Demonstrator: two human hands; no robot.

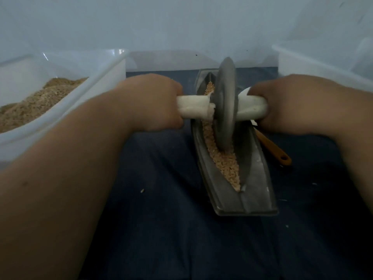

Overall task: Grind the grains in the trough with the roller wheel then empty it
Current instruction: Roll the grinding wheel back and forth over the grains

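Grinding is the step in hand. The left hand (153, 102) and right hand (292, 102) each curl tight round a white handle (193, 107) of the wheel (225, 102). The wheel stands in the trough (256, 178) on the bench (161, 219), amid coarse grains (228, 164). The next move likely calls for rolling it lengthwise under steady pressure.

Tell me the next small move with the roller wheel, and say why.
Probably roll the roller wheel toward you along the trough. The left hand and right hand each grip one of its white handles, the wheel stands near mid-trough, and the grains at the near end look whole and coarse.
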